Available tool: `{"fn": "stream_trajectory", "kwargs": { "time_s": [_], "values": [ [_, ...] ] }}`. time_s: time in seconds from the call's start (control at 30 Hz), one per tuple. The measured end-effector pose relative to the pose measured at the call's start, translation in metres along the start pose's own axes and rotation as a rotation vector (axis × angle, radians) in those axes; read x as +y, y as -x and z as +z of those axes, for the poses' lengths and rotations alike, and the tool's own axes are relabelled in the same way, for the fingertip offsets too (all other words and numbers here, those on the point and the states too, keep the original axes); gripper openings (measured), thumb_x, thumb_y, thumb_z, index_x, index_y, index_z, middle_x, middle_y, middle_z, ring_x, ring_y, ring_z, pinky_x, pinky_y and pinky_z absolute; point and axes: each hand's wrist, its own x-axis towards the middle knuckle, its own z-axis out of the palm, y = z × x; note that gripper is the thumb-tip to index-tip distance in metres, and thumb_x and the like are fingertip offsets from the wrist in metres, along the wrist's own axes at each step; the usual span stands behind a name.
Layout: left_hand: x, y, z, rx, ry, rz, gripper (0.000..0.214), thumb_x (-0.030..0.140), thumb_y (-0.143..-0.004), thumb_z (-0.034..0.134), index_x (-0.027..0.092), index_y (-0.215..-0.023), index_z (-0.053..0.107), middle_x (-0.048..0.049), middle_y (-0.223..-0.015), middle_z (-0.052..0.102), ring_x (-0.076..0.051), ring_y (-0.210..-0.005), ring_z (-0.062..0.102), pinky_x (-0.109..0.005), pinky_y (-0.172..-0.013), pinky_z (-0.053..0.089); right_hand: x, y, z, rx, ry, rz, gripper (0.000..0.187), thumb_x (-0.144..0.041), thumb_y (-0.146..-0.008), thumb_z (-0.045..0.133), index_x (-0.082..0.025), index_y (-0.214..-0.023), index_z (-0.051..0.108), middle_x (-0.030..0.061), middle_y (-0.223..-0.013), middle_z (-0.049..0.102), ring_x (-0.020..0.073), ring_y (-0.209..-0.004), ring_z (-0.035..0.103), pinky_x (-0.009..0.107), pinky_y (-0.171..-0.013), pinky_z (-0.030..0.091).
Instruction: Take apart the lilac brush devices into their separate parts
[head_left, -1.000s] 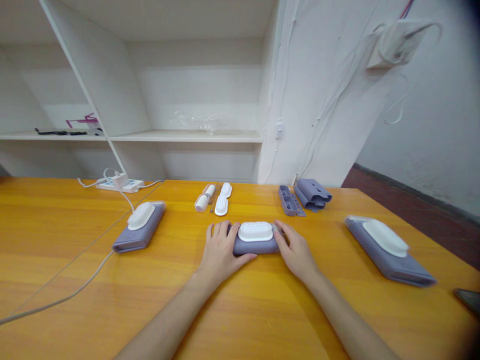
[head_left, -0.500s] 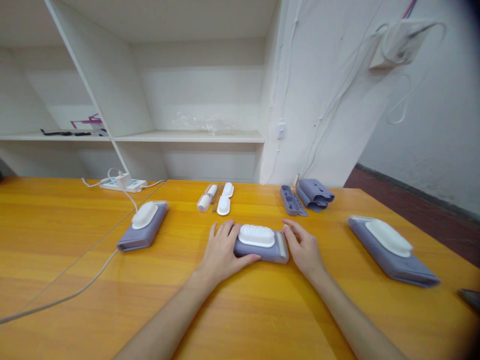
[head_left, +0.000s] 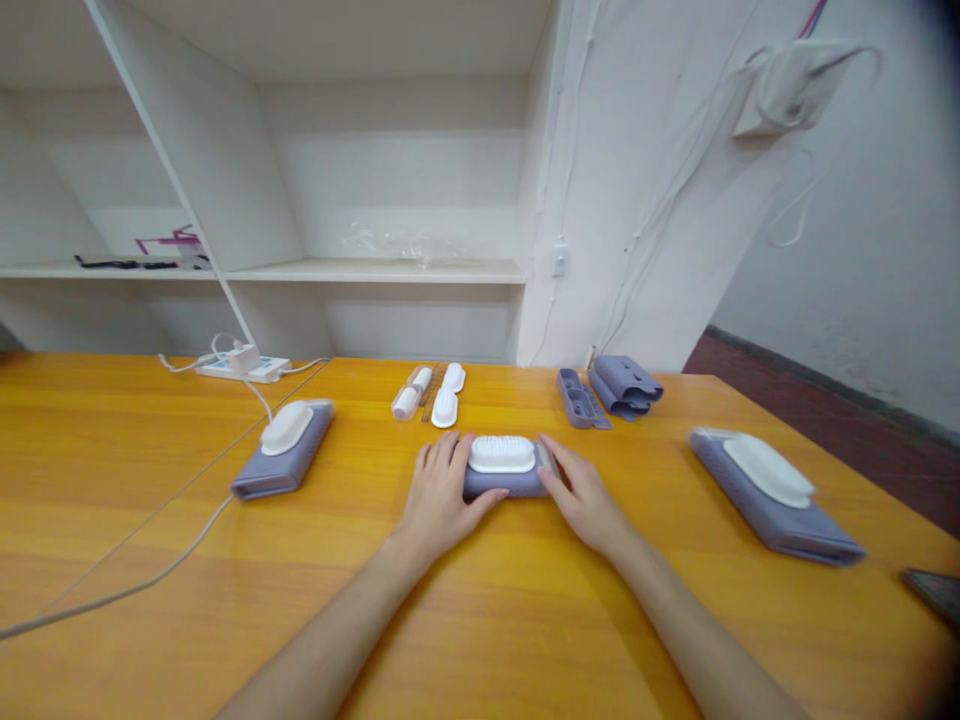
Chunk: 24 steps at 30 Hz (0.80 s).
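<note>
A flat grey-purple case (head_left: 510, 485) lies on the table in front of me, crosswise. On top of it sits a white oval piece (head_left: 501, 454) with a bumpy upper face. My left hand (head_left: 442, 487) grips the case's left end, thumb along its front side and fingers over the back. Around the right end closes my right hand (head_left: 585, 497), thumb at the front and fingers behind. The fingers partly cover both ends of the case.
Similar cases with white ovals lie at left (head_left: 285, 450) and right (head_left: 772, 495). Further back are small white parts (head_left: 445, 408), a purple tray (head_left: 579, 400) and a folded purple holder (head_left: 626, 385). A power strip (head_left: 244, 367) and cables lie left; a dark object (head_left: 934, 592) lies right.
My right hand has moved in from beside the case and taken hold of its right end. The case has turned slightly, now sitting squarer between both hands.
</note>
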Motion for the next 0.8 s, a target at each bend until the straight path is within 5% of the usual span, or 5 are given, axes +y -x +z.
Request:
{"fn": "stream_trajectory", "kwargs": {
  "time_s": [0.13, 0.27, 0.47, 0.8],
  "values": [
    [-0.002, 0.000, 0.002, 0.014, 0.041, 0.015, 0.069, 0.055, -0.081, 0.056, 0.020, -0.137, 0.033, -0.0148, -0.137, 0.044, -0.030, -0.129, 0.039, -0.047, -0.105, 0.031, 0.000, 0.000, 0.000, -0.078, 0.081, -0.029, 0.072, -0.047, -0.077, 0.062, -0.023, -0.140, 0.037, 0.0097, -0.140, 0.045, 0.0273, -0.129, 0.040, 0.049, -0.107, 0.028],
    [0.002, -0.001, -0.002, 0.037, -0.023, 0.024, 0.072, 0.054, -0.080, 0.057, 0.018, -0.138, 0.033, -0.0173, -0.139, 0.042, -0.032, -0.133, 0.033, -0.053, -0.110, 0.021, -0.004, -0.001, -0.001, -0.040, 0.156, -0.005, 0.085, -0.051, -0.066, 0.072, -0.020, -0.138, 0.039, 0.0114, -0.128, 0.051, 0.0282, -0.118, 0.047, 0.044, -0.101, 0.035],
    [0.008, -0.002, -0.015, -0.060, -0.089, 0.257, 0.065, 0.048, -0.081, 0.058, 0.025, -0.138, 0.039, -0.0139, -0.150, 0.027, -0.034, -0.140, 0.019, -0.059, -0.111, 0.007, -0.025, 0.003, -0.004, -0.055, 0.209, -0.079, 0.067, -0.050, -0.063, 0.074, -0.020, -0.120, 0.053, 0.0088, -0.108, 0.057, 0.0283, -0.103, 0.053, 0.043, -0.091, 0.041],
    [-0.013, -0.012, -0.010, -0.135, 0.006, 0.142, 0.088, 0.071, -0.065, 0.063, 0.029, -0.138, 0.038, -0.0113, -0.130, 0.050, -0.029, -0.114, 0.051, -0.042, -0.095, 0.042, -0.028, 0.002, -0.003, -0.152, -0.001, -0.016, 0.077, -0.041, -0.064, 0.075, -0.017, -0.131, 0.045, 0.0105, -0.129, 0.051, 0.0244, -0.117, 0.049, 0.039, -0.102, 0.037]
  ]
}}
